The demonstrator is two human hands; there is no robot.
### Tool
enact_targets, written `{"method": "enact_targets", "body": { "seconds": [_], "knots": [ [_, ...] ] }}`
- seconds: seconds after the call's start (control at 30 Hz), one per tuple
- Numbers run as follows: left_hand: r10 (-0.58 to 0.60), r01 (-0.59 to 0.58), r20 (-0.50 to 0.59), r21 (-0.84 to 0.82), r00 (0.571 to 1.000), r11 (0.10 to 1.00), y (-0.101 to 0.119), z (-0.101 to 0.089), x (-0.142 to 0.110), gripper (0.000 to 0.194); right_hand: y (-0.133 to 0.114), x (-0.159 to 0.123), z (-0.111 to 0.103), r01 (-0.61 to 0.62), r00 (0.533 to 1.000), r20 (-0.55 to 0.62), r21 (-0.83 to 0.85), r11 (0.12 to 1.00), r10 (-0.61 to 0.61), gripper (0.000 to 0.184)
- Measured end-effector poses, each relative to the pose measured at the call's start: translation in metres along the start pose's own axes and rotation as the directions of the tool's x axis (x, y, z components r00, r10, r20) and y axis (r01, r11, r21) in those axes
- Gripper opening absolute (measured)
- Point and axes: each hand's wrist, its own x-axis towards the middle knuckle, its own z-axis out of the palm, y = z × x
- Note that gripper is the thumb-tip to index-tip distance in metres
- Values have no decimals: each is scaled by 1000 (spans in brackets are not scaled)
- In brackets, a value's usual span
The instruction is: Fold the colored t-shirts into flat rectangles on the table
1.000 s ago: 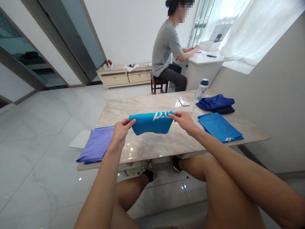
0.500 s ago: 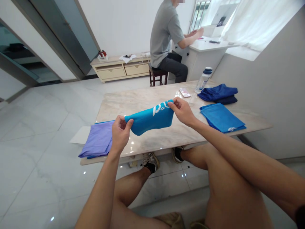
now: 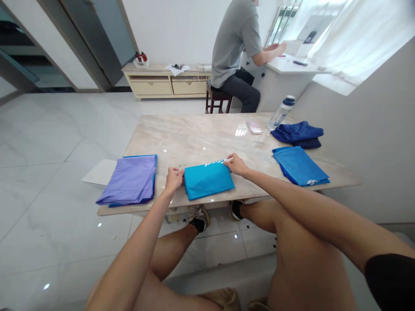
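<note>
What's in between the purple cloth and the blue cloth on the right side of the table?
In the head view, a folded turquoise cloth lies between the purple cloth and the blue cloth. The left hand and right hand pinch its far corners.

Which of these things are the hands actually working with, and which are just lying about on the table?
Being worked with: the turquoise cloth with white lettering, flat on the table, its top edge pinched by the left hand and the right hand.

Just lying about: the folded lilac cloth, folded blue cloth, navy cloth and water bottle.
</note>
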Motion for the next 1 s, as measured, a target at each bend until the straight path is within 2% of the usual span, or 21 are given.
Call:
{"method": "enact_targets", "body": {
  "seconds": [0.1,0.17,0.27,0.37,0.53,0.6,0.7,0.77,0.87,0.93,1.0],
  "knots": [
    [-67,67,-27,17,997,998,-8,-6,0,33,4,6,-7,-113,988,100,-35,993,116,42],
    [15,-5,-52,183,999,983,-13,-13,-10,34,6,7,-17,-149,961,222,-89,985,166,43],
    [140,-127,10,495,990,860,-21,-18,-29,43,10,6,-29,-150,889,408,-165,975,206,52],
    [94,-124,82,558,992,820,-22,-17,-38,47,15,4,-29,-109,830,522,-196,975,197,54],
    [123,-169,139,397,983,902,-18,-14,-21,38,11,1,-23,-76,860,480,-213,974,172,48],
    [97,-136,142,291,985,947,-17,-14,-13,36,7,-2,-25,-98,860,478,-185,978,177,47],
    [34,-56,126,178,991,982,-18,-12,-9,34,3,-10,-30,-140,835,515,-142,980,194,50],
    [36,-58,109,209,993,976,-19,-12,-12,31,4,-14,-31,-149,808,553,-145,978,205,52],
    [112,-125,57,367,992,922,-18,-15,-19,23,11,-19,-29,-122,782,591,-165,979,197,49],
    [166,-162,37,505,985,848,-17,-20,-23,21,17,-20,-27,-103,774,607,-156,982,178,45],
    [196,-177,40,637,980,751,-13,-24,-28,24,21,-19,-27,-74,794,583,-192,979,174,41]
  ]
}}
